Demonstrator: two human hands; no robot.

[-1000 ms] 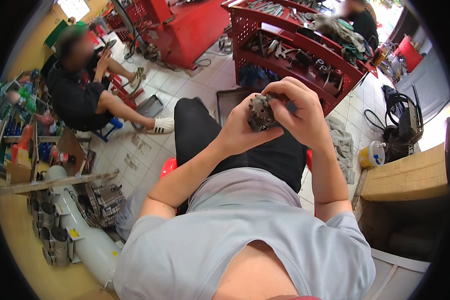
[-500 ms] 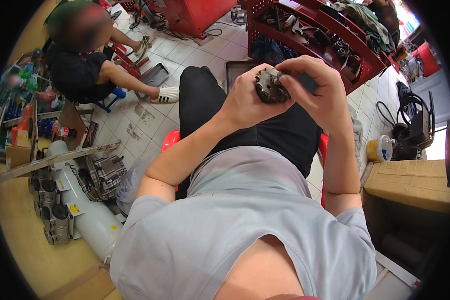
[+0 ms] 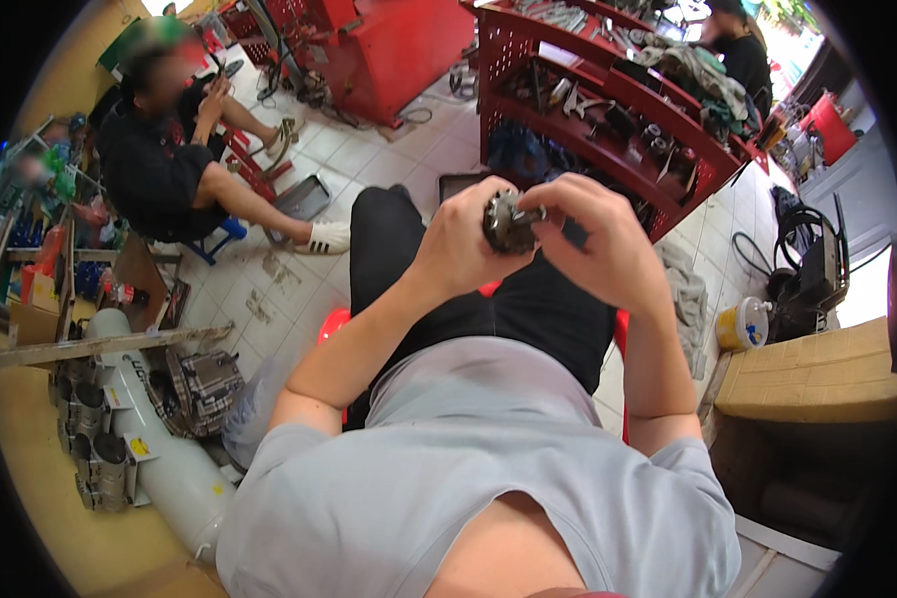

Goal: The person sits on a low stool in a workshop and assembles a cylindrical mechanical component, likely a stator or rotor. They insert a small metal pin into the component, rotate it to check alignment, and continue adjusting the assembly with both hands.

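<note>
Both hands are raised above the lap, holding a small dark metal part point(image 3: 509, 221) between them. The left hand point(image 3: 460, 244) is curled around its left side, fingers wrapped close, while the right hand point(image 3: 600, 244) grips it from the right with the fingertips pinched on its top edge. The part looks round and greasy, with lighter metal bits showing; its finer detail is too small to tell.

The person sits on a red stool point(image 3: 334, 324), wearing black trousers and a grey shirt. Straight beyond the hands, far in the scene, stands a red metal shelf point(image 3: 608, 95) loaded with tools and parts, with rags piled on its top. To the far left another person point(image 3: 164, 159) in dark clothes sits on a low blue seat on the tiled floor point(image 3: 299, 289). Near left, a white gas cylinder point(image 3: 154, 439) lies on the floor beside a checked bag point(image 3: 199, 389). To the right, a small yellow tub point(image 3: 743, 324) stands just beside a tan box point(image 3: 817, 374), and a grey rag point(image 3: 683, 294) lies on the floor near the shelf
</note>
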